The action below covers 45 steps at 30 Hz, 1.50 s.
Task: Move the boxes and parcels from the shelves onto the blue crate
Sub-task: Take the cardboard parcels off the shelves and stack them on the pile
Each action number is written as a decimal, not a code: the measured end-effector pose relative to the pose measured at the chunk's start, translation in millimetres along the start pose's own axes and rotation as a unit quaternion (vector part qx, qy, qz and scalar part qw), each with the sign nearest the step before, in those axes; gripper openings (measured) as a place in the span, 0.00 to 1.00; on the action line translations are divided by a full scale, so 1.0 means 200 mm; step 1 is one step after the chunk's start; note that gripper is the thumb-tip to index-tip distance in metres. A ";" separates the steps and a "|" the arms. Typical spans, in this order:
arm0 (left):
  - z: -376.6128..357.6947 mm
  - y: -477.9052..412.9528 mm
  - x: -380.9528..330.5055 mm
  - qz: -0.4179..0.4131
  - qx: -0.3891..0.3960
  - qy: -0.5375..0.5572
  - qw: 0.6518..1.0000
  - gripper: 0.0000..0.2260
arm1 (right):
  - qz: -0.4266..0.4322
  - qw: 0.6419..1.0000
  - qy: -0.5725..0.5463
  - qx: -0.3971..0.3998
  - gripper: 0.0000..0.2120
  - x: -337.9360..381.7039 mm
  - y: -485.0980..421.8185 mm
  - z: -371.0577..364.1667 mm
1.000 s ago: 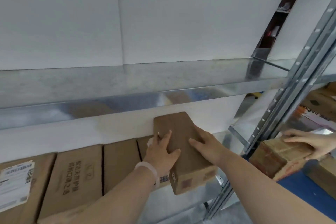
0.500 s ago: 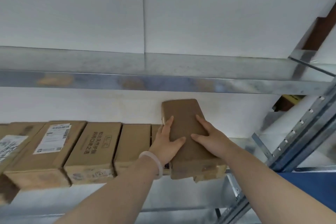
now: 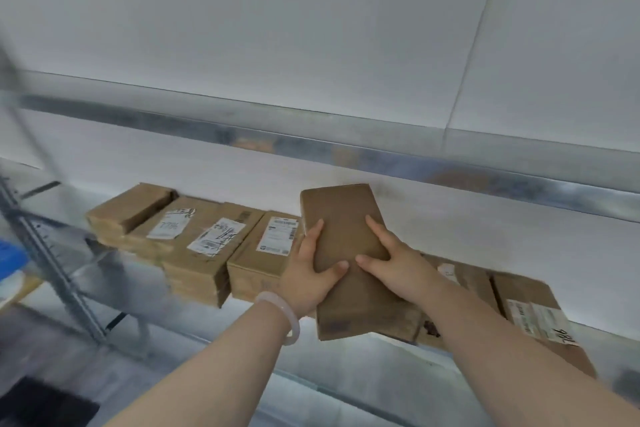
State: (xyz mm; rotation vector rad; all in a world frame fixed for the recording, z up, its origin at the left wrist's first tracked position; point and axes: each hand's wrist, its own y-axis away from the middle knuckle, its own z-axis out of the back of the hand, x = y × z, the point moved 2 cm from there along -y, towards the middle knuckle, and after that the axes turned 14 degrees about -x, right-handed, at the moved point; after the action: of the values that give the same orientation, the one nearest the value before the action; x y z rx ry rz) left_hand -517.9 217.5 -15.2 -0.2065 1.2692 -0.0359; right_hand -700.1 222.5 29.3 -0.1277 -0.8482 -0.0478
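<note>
A plain brown cardboard box (image 3: 343,218) is held tilted above the metal shelf (image 3: 114,274), between both hands. My left hand (image 3: 311,274), with a pale bangle on the wrist, grips its left edge, thumb lying across the top. My right hand (image 3: 391,263) grips the right edge in the same way. Several labelled boxes (image 3: 207,246) lie in a row on the shelf to the left. More labelled boxes (image 3: 526,308) lie to the right, partly behind my right forearm. The blue crate is not clearly in view.
An upper shelf beam (image 3: 346,146) runs across just above the held box. A perforated upright post (image 3: 52,263) stands at the left. Something blue (image 3: 10,253) shows at the far left edge. A white wall (image 3: 311,28) backs the shelves.
The view has swung left, so more labelled boxes now show on both sides. Both hands still hold the brown box with the same grip. The other person's hand seen earlier is out of view.
</note>
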 end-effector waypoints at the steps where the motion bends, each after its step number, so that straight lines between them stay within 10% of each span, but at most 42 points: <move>1: 0.13 0.00 0.04 0.004 -0.022 0.000 1.000 0.37 | 0.013 1.000 -0.006 0.015 0.36 0.09 0.00 -0.10; 16: 1.78 0.27 0.55 0.089 -0.232 -0.090 0.965 0.37 | 0.151 0.963 -0.092 0.204 0.35 1.18 0.16 -1.54; 45: 2.99 -0.54 1.15 0.225 -0.398 -0.116 0.882 0.45 | 0.251 0.869 -0.015 0.427 0.33 2.23 -0.79 -3.08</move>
State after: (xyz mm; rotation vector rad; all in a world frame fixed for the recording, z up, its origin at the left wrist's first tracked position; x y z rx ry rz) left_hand 129.5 159.4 -45.4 -0.5974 1.0026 0.9038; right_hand 38.3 -12.2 -23.6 0.4921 -0.7783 0.8205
